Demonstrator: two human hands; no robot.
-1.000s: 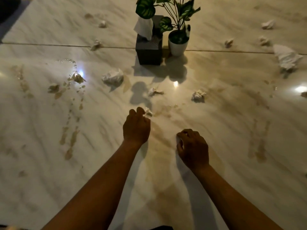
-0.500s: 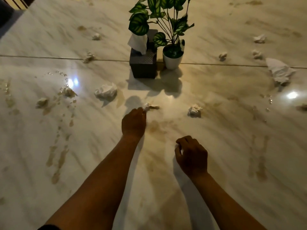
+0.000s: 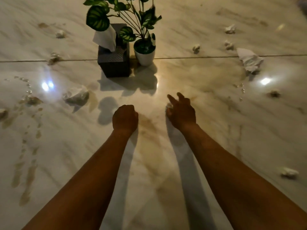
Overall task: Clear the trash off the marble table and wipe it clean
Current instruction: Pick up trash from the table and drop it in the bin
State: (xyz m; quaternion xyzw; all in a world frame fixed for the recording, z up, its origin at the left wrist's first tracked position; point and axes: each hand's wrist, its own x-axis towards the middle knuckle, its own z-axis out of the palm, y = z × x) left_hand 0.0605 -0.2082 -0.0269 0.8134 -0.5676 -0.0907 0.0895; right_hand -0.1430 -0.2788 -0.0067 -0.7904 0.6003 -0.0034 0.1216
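Marble table (image 3: 216, 130), crumpled tissues (image 3: 76, 96), unlabelled tissue box (image 3: 114, 63)

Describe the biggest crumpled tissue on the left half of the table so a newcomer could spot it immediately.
Start at the dark tissue box beside the potted plant at the table's middle. Look nearer the camera and to the left: the crumpled tissue lies there beside a brown stain. It is far bulkier than the small wads around it.

Looks like a home living or dining space here, dimly lit: a glossy marble table (image 3: 199, 22) carries a dark tissue box (image 3: 114, 62) with a tissue pulled up and, just beside it, a small potted plant (image 3: 144, 50) in a white pot.
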